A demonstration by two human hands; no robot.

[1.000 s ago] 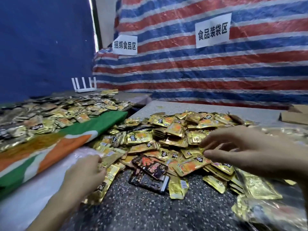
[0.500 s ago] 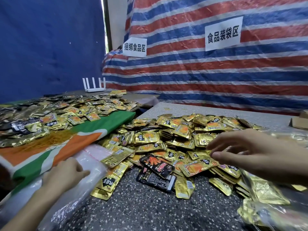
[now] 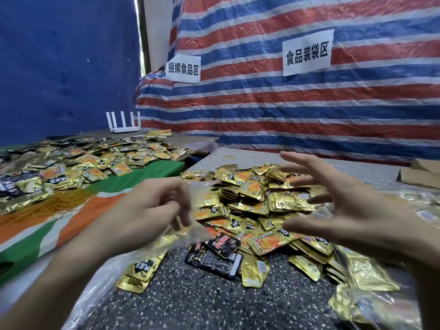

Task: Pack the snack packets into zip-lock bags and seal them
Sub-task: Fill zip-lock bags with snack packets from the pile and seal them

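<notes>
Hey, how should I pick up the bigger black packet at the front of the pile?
With your right hand, pinch the larger black packet by its near long edge, coming from your side over the bare speckled table. It lies flat, and its far edge is tucked under the red-printed packet.

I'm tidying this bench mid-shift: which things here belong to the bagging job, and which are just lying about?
Job:
gold packet pile
clear bag, gripped by the left hand
right hand, open over the pile
filled bags at lower right

Lying about:
white router
cardboard
paper signs
yellow strands
</notes>
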